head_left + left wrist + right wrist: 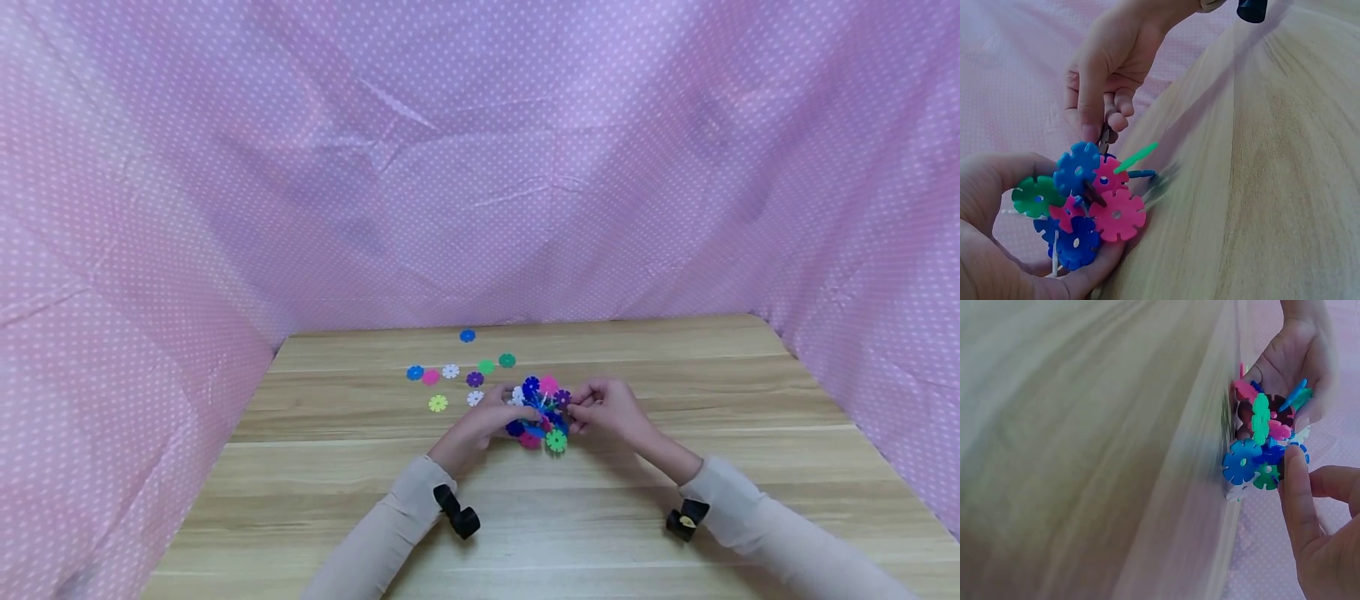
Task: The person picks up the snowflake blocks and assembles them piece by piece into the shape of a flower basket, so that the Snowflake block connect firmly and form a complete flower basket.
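Note:
My left hand (487, 419) holds a cluster (553, 417) of interlocked snowflake discs, small flat plastic rounds with notched edges. In the left wrist view its fingers and thumb curl round the cluster, where a pink disc (1124, 215), a blue disc (1077, 169) and a green disc (1034, 196) show. From the right, my right hand (613, 412) pinches a purple disc (562, 397) between thumb and fingers at the cluster's edge. A light green disc (1260, 419) stands out at the cluster's side in the right wrist view. The cluster's middle is partly hidden by fingers and overlapping discs.
Loose discs lie beyond my left hand on the wooden table (322, 475), among them a yellow disc (438, 403), a pink disc (431, 377) and a far blue disc (467, 336). A pink dotted cloth (480, 208) hangs round the table's back and sides.

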The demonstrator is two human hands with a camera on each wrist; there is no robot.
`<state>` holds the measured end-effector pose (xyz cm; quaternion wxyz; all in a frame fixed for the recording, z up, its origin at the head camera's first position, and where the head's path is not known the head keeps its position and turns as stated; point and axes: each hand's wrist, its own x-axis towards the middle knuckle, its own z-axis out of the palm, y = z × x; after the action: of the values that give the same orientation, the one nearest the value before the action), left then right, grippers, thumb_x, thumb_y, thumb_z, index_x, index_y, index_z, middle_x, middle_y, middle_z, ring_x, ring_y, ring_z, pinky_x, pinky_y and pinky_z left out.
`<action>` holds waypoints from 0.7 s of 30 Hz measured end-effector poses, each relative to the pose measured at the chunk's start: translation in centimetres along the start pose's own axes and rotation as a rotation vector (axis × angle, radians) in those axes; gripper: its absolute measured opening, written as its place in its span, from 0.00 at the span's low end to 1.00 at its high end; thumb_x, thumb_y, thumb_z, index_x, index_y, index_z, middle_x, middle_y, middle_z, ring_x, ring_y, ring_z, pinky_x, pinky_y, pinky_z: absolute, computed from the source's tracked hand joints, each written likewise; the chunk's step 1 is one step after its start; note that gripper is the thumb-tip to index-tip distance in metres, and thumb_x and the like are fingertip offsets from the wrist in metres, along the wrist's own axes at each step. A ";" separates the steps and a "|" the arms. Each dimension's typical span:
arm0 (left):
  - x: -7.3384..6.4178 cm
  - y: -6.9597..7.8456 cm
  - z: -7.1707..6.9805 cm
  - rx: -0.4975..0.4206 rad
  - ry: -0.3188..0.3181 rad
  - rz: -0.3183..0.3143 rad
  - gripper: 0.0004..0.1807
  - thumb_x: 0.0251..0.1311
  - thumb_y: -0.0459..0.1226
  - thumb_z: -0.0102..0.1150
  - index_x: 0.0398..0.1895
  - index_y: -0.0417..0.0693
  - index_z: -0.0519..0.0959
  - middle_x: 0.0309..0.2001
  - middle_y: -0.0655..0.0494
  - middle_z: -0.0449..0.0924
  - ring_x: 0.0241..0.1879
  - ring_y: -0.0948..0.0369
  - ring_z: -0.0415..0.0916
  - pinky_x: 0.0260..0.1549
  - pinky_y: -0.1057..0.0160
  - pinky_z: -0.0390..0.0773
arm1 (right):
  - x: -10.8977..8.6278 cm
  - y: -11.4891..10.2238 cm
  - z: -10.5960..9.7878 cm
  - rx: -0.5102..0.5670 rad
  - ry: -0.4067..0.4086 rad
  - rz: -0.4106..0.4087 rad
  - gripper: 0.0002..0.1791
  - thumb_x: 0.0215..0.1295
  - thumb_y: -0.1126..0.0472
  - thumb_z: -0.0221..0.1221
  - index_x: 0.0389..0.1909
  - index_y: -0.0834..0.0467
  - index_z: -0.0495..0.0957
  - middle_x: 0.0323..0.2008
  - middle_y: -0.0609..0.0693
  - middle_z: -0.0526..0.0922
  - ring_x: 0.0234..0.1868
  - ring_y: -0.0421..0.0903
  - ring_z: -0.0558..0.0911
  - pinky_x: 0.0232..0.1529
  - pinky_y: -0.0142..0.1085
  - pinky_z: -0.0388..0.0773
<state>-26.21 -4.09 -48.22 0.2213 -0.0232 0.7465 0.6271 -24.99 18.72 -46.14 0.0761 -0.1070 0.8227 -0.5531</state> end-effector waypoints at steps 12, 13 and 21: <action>0.5 0.3 0.0 0.023 -0.028 -0.002 0.25 0.49 0.36 0.76 0.51 0.44 0.78 0.52 0.50 0.80 0.47 0.56 0.78 0.45 0.58 0.83 | 0.0 0.6 0.4 0.014 0.027 -0.077 0.04 0.64 0.75 0.63 0.37 0.75 0.80 0.31 0.65 0.87 0.25 0.47 0.88 0.31 0.39 0.88; 0.5 0.3 0.0 0.020 -0.027 -0.017 0.30 0.49 0.35 0.76 0.57 0.43 0.76 0.56 0.48 0.77 0.51 0.54 0.77 0.49 0.55 0.82 | 0.1 0.7 0.5 0.010 0.025 -0.095 0.05 0.64 0.75 0.63 0.37 0.75 0.80 0.31 0.66 0.87 0.25 0.46 0.88 0.31 0.39 0.88; 0.6 0.1 -0.2 -0.042 -0.026 -0.022 0.27 0.54 0.39 0.72 0.57 0.38 0.79 0.58 0.46 0.79 0.54 0.55 0.76 0.57 0.53 0.79 | 0.8 0.7 0.8 -0.014 0.036 -0.159 0.05 0.64 0.76 0.63 0.37 0.76 0.80 0.33 0.68 0.87 0.26 0.49 0.88 0.30 0.36 0.87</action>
<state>-26.83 -4.13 -48.26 0.2371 -0.0279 0.7300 0.6404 -25.58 18.04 -47.10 0.0165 -0.1626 0.8167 -0.5535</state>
